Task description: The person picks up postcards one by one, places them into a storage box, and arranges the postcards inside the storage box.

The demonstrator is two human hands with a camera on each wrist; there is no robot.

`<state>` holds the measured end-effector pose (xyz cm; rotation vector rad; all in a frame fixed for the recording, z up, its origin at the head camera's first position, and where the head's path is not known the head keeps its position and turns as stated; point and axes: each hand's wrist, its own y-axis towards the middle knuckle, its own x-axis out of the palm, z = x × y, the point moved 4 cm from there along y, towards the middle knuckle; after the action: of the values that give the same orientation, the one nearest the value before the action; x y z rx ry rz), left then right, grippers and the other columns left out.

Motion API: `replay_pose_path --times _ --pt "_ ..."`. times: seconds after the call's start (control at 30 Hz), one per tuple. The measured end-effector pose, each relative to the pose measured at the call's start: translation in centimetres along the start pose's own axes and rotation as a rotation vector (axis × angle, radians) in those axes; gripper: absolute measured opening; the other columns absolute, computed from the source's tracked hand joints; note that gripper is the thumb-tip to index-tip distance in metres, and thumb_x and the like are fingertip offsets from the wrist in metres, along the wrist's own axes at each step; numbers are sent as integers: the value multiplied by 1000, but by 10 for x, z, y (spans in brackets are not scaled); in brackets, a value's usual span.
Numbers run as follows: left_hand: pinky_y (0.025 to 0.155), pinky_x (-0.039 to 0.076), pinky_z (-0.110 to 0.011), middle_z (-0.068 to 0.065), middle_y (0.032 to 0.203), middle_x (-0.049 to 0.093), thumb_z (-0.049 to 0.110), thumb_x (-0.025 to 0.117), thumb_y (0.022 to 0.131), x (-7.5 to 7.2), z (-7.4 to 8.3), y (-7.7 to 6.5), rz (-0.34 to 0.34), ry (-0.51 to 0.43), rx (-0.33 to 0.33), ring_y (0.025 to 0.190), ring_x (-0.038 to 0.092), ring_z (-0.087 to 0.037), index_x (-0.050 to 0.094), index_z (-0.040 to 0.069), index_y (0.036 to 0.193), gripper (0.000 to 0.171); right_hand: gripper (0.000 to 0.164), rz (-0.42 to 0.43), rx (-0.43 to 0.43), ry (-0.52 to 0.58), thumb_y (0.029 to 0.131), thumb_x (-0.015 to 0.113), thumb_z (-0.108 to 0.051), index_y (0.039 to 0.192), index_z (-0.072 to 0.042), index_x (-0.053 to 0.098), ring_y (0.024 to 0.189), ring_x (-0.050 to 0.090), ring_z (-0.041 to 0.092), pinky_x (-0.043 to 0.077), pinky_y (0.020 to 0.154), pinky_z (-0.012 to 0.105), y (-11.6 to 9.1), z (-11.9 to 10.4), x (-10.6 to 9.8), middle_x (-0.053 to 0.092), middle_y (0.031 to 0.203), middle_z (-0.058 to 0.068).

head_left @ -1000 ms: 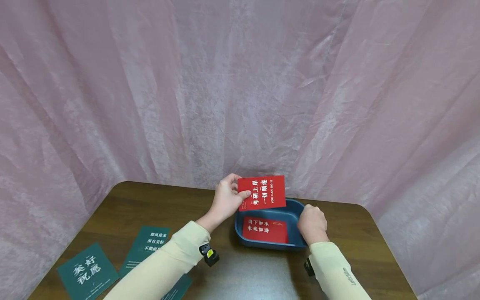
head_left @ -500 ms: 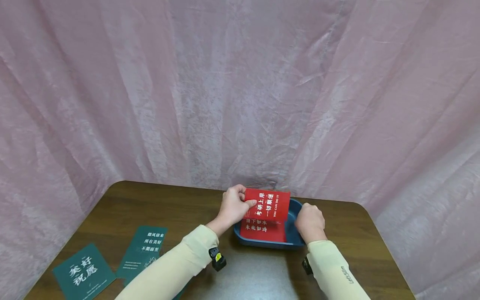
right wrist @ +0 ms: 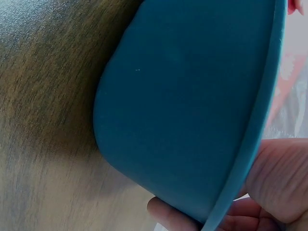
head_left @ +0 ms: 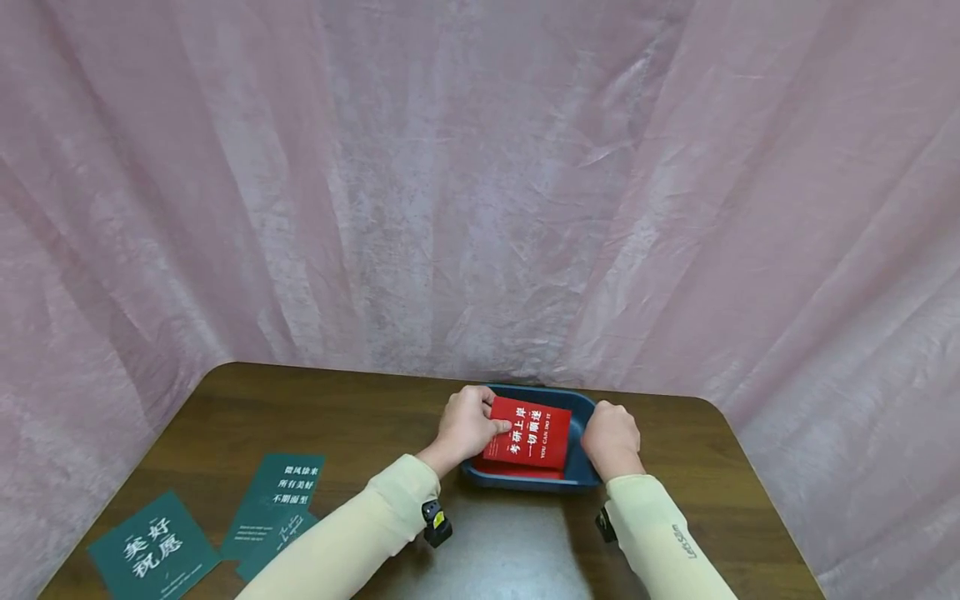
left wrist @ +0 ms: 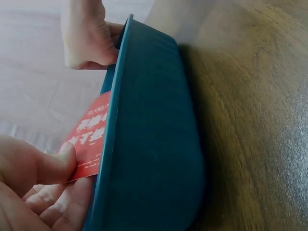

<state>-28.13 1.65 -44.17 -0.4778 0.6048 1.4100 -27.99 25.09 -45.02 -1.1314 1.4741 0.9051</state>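
My left hand (head_left: 467, 427) pinches a red card (head_left: 534, 435) with white lettering between thumb and fingers, at the card's left edge. The card is tilted, low inside a blue plastic basin (head_left: 528, 484). Beneath it a strip of another red card (head_left: 517, 472) shows on the basin's floor. In the left wrist view the thumb (left wrist: 62, 161) lies on the held card, right by the rim. My right hand (head_left: 612, 437) grips the basin's right end. Its fingers (right wrist: 171, 214) curl around the outside of the wall in the right wrist view.
On the wooden table (head_left: 360, 408), at the left, lie a green card (head_left: 153, 546) and another green card (head_left: 273, 500), with a third green card (head_left: 281, 537) partly under my left sleeve. A pink curtain (head_left: 480, 192) hangs behind the table's far edge.
My left hand has lowered the red card from above the basin's far side down into it, covering most of the card beneath. My right hand keeps its grip on the basin.
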Motion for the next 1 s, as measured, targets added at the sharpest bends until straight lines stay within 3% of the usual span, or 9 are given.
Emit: replay_pose_path --times 0.27,0.53,0.87,1.0 --pt "62 52 -30 -8 90 66 20 83 70 8 -2 -3 -13 56 -24 81 60 -16 65 2 102 41 23 10 -10 10 78 63 -13 93 5 64 67 63 35 50 46 48 -1 2 1 66 87 25" --pt "62 56 -33 -11 94 67 19 82 70 18 -6 -5 -18 166 30 79 64 -15 60 2 103 43 23 30 -27 12 76 64 -12 92 5 65 69 64 37 49 47 49 1 1 -1 66 87 26" --pt "63 57 -36 -14 91 69 18 78 75 28 -5 -6 6 387 121 71 67 -17 61 0 97 33 23 33 -32 11 76 63 -10 92 6 65 72 65 38 50 49 49 -1 0 0 66 88 27" --pt "63 57 -33 -11 85 69 13 74 77 32 -5 -5 30 468 167 70 67 -15 63 2 90 20 23 43 -38 12 75 63 -10 92 6 65 72 65 38 50 50 49 -1 0 0 66 87 27"
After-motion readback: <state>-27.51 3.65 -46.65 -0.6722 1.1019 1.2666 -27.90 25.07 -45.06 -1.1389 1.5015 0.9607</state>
